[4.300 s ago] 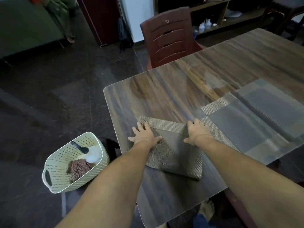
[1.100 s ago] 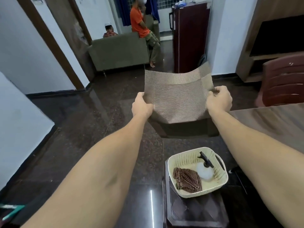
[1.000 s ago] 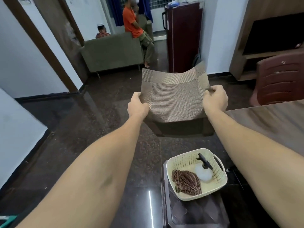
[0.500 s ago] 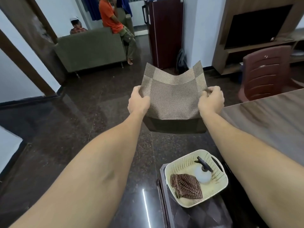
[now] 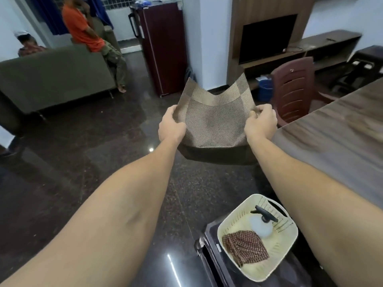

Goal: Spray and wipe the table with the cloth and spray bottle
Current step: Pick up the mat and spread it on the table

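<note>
The left hand (image 5: 171,126) and right hand (image 5: 261,125) each grip one side of the placemat (image 5: 215,121). The spray bottle (image 5: 260,222) and cloth (image 5: 245,245) lie in the basket (image 5: 275,264) at 5 o'clock, nearer the right.

woven placemat (image 5: 215,123), glossy floor (image 5: 83,158), wood-grain table (image 5: 335,137)

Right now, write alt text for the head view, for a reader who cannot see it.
The left hand and right hand grip a woven placemat in the air over the dark floor, beside the wooden table. Below, a cream basket on a dark stand holds the spray bottle and checked cloth.
</note>
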